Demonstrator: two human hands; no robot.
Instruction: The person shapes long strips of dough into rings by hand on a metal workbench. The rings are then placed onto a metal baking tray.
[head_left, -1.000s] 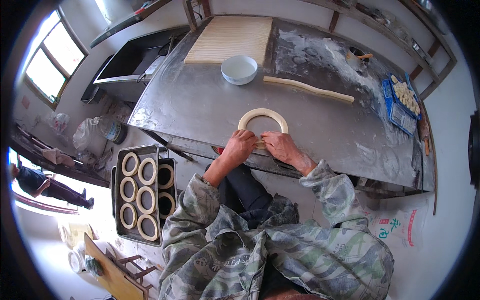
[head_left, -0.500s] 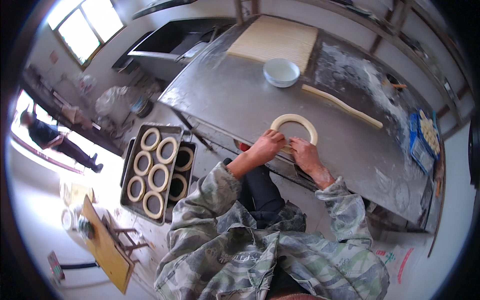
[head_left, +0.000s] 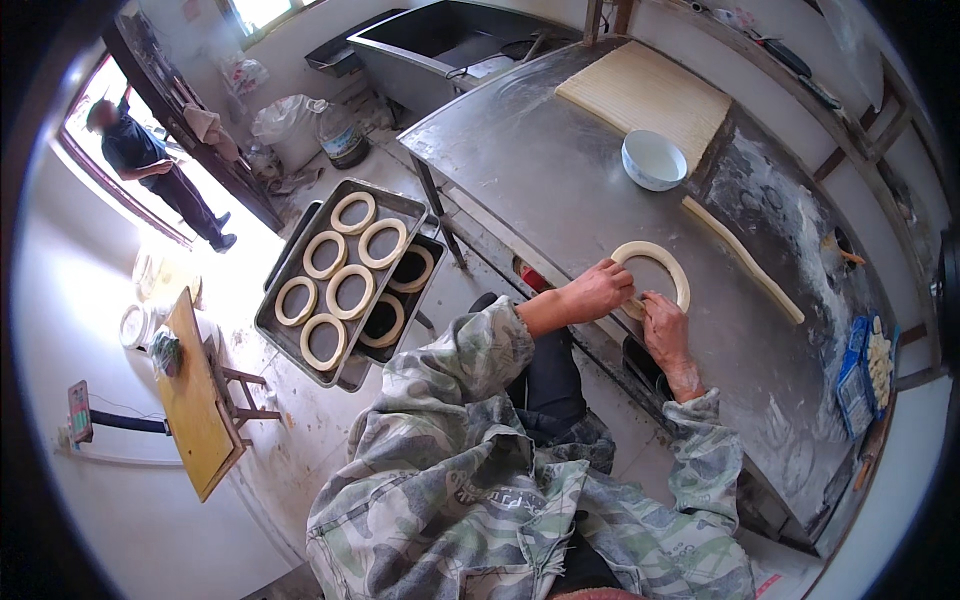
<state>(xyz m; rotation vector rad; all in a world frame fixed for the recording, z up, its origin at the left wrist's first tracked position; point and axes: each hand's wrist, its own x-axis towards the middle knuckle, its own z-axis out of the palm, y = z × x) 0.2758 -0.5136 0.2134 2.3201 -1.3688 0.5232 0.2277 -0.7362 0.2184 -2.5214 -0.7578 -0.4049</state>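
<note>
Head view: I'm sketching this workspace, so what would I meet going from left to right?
Yellow wooden table → upper tray → left hand → dough ring → long dough strip → blue package.

Cream round dough ring (head_left: 645, 248): plain, one tone; 3 o'clock from view centre
Long cream dough rope (head_left: 744, 259): plain cream; 3 o'clock
Flat cream dough sheet (head_left: 645, 95): fine parallel stripes; 1 o'clock
White round bowl (head_left: 654, 162): white inside, pale blue tint outside; 2 o'clock
Grey metal-topped table (head_left: 520, 140): grey, white smears toward 3 o'clock
Dark grey rectangular metal tray (head_left: 395, 208): solid dark, cream rings inside; 9 o'clock
Camouflage fabric jacket (head_left: 430, 470): green, grey, off-white blotches; 6 o'clock
Yellow rectangular board (head_left: 200, 400): mostly plain; 8 o'clock
Blue packet (head_left: 853, 385): blue, whitish patches; 3 o'clock
Person (head_left: 140, 150): all-dark clothes; 10 o'clock
</note>
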